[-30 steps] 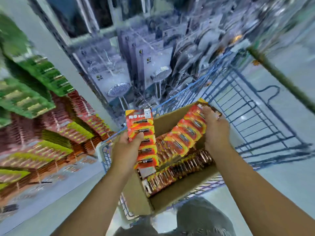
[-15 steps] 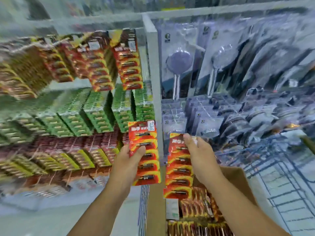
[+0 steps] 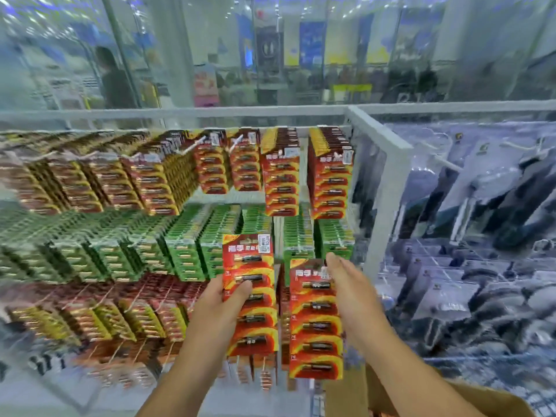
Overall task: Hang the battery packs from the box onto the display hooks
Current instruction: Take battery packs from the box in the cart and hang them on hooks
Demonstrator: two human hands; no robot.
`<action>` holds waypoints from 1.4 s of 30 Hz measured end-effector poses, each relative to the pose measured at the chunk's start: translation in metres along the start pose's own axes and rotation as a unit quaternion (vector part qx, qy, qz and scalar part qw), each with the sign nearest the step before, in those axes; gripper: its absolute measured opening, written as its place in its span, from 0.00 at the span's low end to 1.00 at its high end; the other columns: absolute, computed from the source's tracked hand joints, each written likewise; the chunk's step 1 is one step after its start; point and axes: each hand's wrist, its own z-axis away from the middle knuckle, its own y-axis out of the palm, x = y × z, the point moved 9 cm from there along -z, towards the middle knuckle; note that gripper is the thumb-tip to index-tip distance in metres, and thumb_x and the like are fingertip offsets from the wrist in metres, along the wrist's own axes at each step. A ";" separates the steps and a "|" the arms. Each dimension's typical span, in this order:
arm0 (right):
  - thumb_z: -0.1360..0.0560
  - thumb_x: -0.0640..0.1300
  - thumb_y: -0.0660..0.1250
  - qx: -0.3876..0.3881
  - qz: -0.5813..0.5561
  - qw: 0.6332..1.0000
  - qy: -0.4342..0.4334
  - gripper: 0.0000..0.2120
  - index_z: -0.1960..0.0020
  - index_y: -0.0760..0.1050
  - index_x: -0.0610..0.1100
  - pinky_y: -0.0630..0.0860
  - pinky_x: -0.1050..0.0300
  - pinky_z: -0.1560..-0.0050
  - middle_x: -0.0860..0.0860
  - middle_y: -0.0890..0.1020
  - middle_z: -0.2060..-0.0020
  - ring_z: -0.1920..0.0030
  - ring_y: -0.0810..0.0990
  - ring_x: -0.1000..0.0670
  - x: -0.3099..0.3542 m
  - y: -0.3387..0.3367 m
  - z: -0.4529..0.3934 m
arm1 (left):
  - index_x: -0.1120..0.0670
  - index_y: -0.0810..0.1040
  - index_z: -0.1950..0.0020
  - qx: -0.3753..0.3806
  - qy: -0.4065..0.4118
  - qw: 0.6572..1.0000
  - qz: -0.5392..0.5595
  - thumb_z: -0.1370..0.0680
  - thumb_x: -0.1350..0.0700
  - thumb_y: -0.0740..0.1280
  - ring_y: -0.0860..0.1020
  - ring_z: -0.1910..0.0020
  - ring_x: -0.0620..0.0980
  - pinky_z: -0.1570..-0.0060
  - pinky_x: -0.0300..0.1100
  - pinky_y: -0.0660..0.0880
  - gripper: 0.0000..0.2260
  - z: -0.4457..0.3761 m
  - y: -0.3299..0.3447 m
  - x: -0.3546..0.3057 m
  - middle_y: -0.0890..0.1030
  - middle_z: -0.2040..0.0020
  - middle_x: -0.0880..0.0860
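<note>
both strips have risen from above the box to chest height before the display. left hand point(image 3: 224, 308) grips a red-and-yellow battery strip point(image 3: 251, 296), thumb curled across its front; right hand point(image 3: 350, 296) holds a second strip point(image 3: 316, 323) by its right edge, fingers hidden behind. packed hooks of red packs point(image 3: 281, 176) hang above. cardboard box point(image 3: 493, 398) sits lower right, contents out of sight.

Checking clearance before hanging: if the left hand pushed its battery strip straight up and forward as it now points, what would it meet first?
Probably the green packs hanging just above the left hand and its strip; depth is unclear.
</note>
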 end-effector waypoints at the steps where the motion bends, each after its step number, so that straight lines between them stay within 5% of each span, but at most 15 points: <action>1: 0.19 0.67 0.61 -0.003 -0.003 1.000 -0.008 0.17 0.44 0.80 0.58 0.79 0.42 0.36 0.56 0.87 0.47 0.43 0.85 0.50 0.010 0.014 -0.004 | 0.46 0.81 0.42 0.010 0.001 1.000 0.005 0.17 0.50 0.68 0.88 0.56 0.54 0.50 0.59 0.84 0.05 -0.012 -0.010 -0.006 0.89 0.53 0.50; 4: 0.17 0.64 0.60 -0.012 -0.014 0.999 -0.029 0.17 0.38 0.79 0.56 0.80 0.51 0.36 0.60 0.85 0.46 0.44 0.83 0.57 0.042 0.056 -0.015 | 0.44 0.81 0.41 0.027 0.009 0.999 0.013 0.19 0.45 0.70 0.88 0.52 0.54 0.47 0.61 0.83 0.09 -0.046 -0.039 -0.026 0.89 0.51 0.49; 6: 0.15 0.59 0.59 -0.012 -0.010 0.998 -0.054 0.13 0.41 0.79 0.55 0.79 0.65 0.47 0.65 0.83 0.52 0.54 0.82 0.66 0.067 0.082 -0.022 | 0.43 0.79 0.35 0.030 0.034 0.999 0.010 0.25 0.35 0.73 0.87 0.46 0.53 0.43 0.61 0.82 0.22 -0.070 -0.058 -0.042 0.87 0.44 0.47; 8: 0.15 0.59 0.59 -0.013 0.009 0.997 -0.081 0.18 0.32 0.77 0.53 0.73 0.61 0.41 0.64 0.79 0.42 0.44 0.80 0.62 0.093 0.108 -0.027 | 0.40 0.74 0.28 0.029 0.040 0.999 0.017 0.31 0.27 0.73 0.83 0.38 0.52 0.38 0.60 0.80 0.34 -0.094 -0.075 -0.052 0.84 0.35 0.45; 10: 0.15 0.61 0.58 -0.034 0.014 0.993 -0.114 0.25 0.23 0.71 0.50 0.67 0.56 0.35 0.63 0.74 0.36 0.36 0.73 0.56 0.117 0.127 -0.036 | 0.41 0.77 0.32 0.037 0.054 0.997 0.031 0.23 0.35 0.72 0.85 0.41 0.51 0.40 0.59 0.81 0.22 -0.112 -0.085 -0.069 0.85 0.39 0.45; 14: 0.14 0.61 0.56 -0.056 0.013 0.987 -0.148 0.23 0.25 0.73 0.51 0.66 0.55 0.37 0.66 0.74 0.46 0.37 0.73 0.57 0.155 0.154 -0.054 | 0.38 0.81 0.41 0.051 0.101 0.993 0.023 0.18 0.44 0.69 0.87 0.47 0.50 0.44 0.58 0.82 0.07 -0.146 -0.095 -0.100 0.87 0.46 0.44; 17: 0.14 0.60 0.56 -0.066 0.027 0.983 -0.167 0.14 0.41 0.77 0.56 0.66 0.56 0.44 0.63 0.79 0.49 0.45 0.77 0.59 0.178 0.170 -0.063 | 0.39 0.80 0.42 0.036 0.111 0.993 0.031 0.18 0.47 0.69 0.87 0.51 0.48 0.47 0.58 0.83 0.06 -0.165 -0.102 -0.110 0.88 0.49 0.43; 18: 0.14 0.60 0.56 -0.070 0.032 0.982 -0.171 0.14 0.45 0.78 0.54 0.75 0.48 0.41 0.58 0.80 0.46 0.43 0.77 0.58 0.183 0.174 -0.066 | 0.39 0.80 0.41 0.036 0.112 0.993 0.032 0.17 0.47 0.69 0.87 0.51 0.48 0.47 0.58 0.84 0.06 -0.171 -0.104 -0.111 0.88 0.49 0.43; 19: 0.14 0.59 0.56 -0.077 0.040 0.981 -0.171 0.16 0.45 0.79 0.51 0.72 0.50 0.32 0.54 0.81 0.44 0.42 0.78 0.56 0.187 0.177 -0.068 | 0.40 0.80 0.40 0.037 0.114 0.992 0.036 0.17 0.47 0.69 0.87 0.51 0.48 0.47 0.58 0.84 0.06 -0.175 -0.105 -0.112 0.88 0.49 0.43; 20: 0.14 0.59 0.56 -0.084 0.045 0.981 -0.171 0.18 0.43 0.79 0.48 0.75 0.52 0.40 0.52 0.80 0.43 0.41 0.77 0.54 0.190 0.179 -0.070 | 0.39 0.80 0.40 0.037 0.115 0.992 0.038 0.17 0.47 0.68 0.87 0.51 0.48 0.47 0.58 0.84 0.06 -0.178 -0.107 -0.114 0.88 0.49 0.44; 24: 0.14 0.59 0.55 -0.102 0.055 0.977 -0.179 0.25 0.37 0.76 0.39 0.71 0.58 0.39 0.40 0.78 0.39 0.39 0.75 0.50 0.197 0.183 -0.078 | 0.39 0.80 0.40 0.046 0.115 0.992 0.039 0.17 0.46 0.68 0.87 0.53 0.46 0.48 0.56 0.84 0.06 -0.186 -0.108 -0.116 0.88 0.50 0.42; 28: 0.13 0.58 0.55 -0.114 0.053 0.976 -0.179 0.25 0.35 0.75 0.37 0.65 0.60 0.38 0.39 0.77 0.38 0.41 0.73 0.55 0.194 0.182 -0.086 | 0.39 0.79 0.39 0.056 0.122 0.990 0.033 0.16 0.46 0.67 0.87 0.54 0.44 0.50 0.54 0.85 0.07 -0.189 -0.107 -0.119 0.87 0.51 0.41; 33: 0.13 0.58 0.56 -0.127 0.060 0.974 -0.177 0.26 0.40 0.76 0.35 0.74 0.47 0.38 0.36 0.79 0.41 0.42 0.77 0.41 0.190 0.186 -0.102 | 0.40 0.79 0.40 0.060 0.118 0.990 0.043 0.17 0.47 0.67 0.88 0.54 0.47 0.51 0.55 0.85 0.06 -0.194 -0.106 -0.118 0.88 0.51 0.43; 38: 0.15 0.62 0.56 -0.112 -0.002 0.985 -0.129 0.28 0.38 0.76 0.37 0.73 0.41 0.32 0.39 0.80 0.37 0.36 0.77 0.42 0.176 0.197 -0.123 | 0.42 0.80 0.38 0.059 0.115 0.990 0.055 0.17 0.48 0.68 0.88 0.53 0.50 0.51 0.58 0.85 0.08 -0.200 -0.106 -0.118 0.88 0.49 0.46; 42: 0.18 0.66 0.57 -0.052 -0.007 0.990 -0.131 0.21 0.36 0.76 0.53 0.69 0.57 0.39 0.61 0.77 0.44 0.42 0.75 0.57 0.155 0.203 -0.127 | 0.43 0.80 0.39 0.050 0.126 0.989 0.050 0.17 0.48 0.68 0.88 0.55 0.53 0.54 0.61 0.85 0.07 -0.201 -0.108 -0.116 0.88 0.51 0.48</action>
